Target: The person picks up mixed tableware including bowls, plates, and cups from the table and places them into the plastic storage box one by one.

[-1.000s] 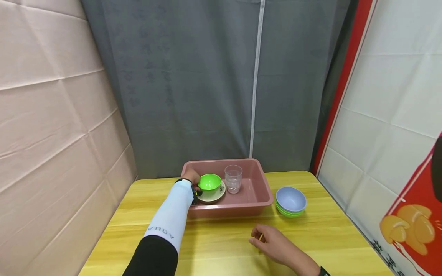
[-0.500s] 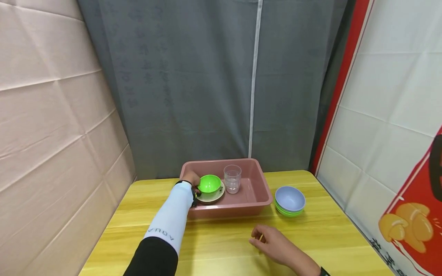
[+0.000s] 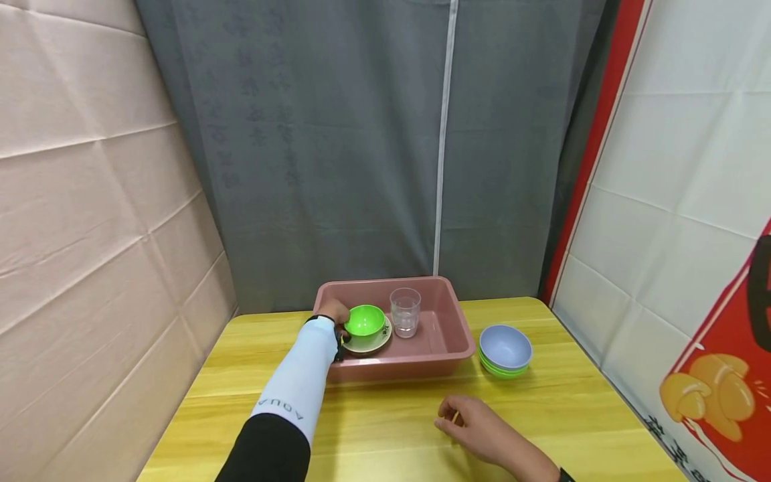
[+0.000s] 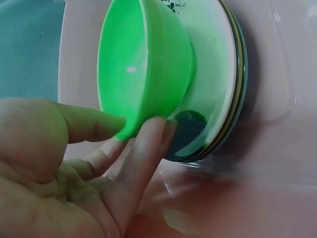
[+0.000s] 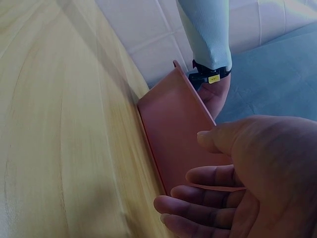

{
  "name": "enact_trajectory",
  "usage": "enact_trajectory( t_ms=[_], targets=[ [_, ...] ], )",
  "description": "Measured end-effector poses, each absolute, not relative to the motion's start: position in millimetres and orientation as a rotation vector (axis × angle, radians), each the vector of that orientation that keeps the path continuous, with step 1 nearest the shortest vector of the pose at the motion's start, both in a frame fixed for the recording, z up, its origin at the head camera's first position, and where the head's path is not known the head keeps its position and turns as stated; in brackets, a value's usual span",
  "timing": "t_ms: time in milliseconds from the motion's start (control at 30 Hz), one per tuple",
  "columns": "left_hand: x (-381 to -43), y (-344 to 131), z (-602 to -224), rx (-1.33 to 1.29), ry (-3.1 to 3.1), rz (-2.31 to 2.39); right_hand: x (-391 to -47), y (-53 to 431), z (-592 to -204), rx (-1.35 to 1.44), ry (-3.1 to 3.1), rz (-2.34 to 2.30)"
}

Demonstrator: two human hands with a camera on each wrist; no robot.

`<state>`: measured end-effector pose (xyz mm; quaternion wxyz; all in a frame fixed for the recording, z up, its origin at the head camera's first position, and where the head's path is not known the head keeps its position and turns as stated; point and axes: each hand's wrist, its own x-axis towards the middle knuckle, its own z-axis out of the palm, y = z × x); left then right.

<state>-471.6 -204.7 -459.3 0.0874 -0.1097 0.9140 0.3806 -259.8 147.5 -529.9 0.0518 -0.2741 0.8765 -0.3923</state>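
Note:
Inside the pink plastic basin [image 3: 446, 335], a bright green bowl [image 3: 365, 321] sits over a small stack of plates [image 3: 375, 343]. My left hand [image 3: 334, 312] pinches the bowl's rim at its left side, thumb on the inside and fingers on the outside, as the left wrist view shows. The top plate [image 4: 210, 74] is pale with a dark leaf print, and darker rims show beneath it. My right hand [image 3: 468, 423] holds nothing; it hovers above the table in front of the basin, fingers loosely curled.
A clear drinking glass [image 3: 405, 313] stands in the basin, right of the bowl. On the wooden table [image 3: 241, 388], right of the basin, a blue bowl [image 3: 506, 347] is stacked on green bowls [image 3: 504, 372]. A grey curtain [image 3: 337, 147] hangs behind, with fabric walls on both sides.

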Motion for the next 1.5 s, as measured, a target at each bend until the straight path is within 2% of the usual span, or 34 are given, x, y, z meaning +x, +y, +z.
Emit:
enact_trajectory(
  t_ms=[267, 300, 500, 533, 733, 1033, 1300, 1500],
  targets=[
    [-478, -205, -443, -0.272, 2.771, 0.987, -263, 146, -528, -0.823, 2.657, -1.185],
    [-489, -209, -450, -0.241, 2.785, 0.943, -264, 146, -528, -0.82, 2.654, -1.186],
    [-489, -211, -440, -0.21, 2.796, 0.861, -265, 147, -528, -0.807, 2.631, -1.18],
    [-476, -206, -428, -0.218, 2.793, 0.876, -265, 147, -528, -0.806, 2.632, -1.175],
    [-448, -208, -407, -0.061, 2.884, 0.934, -266, 153, -526, -0.793, 2.66, -1.144],
    [-375, -226, -397, 0.053, 3.077, 1.183, -270, 168, -520, -0.75, 2.682, -1.149],
    [-302, -266, -423, 0.003, 3.076, 1.341, -276, 174, -514, -0.715, 2.719, -1.151],
    [-272, -287, -461, 0.228, 2.943, 1.363, -278, 180, -514, -0.689, 2.76, -1.159]
  ],
)
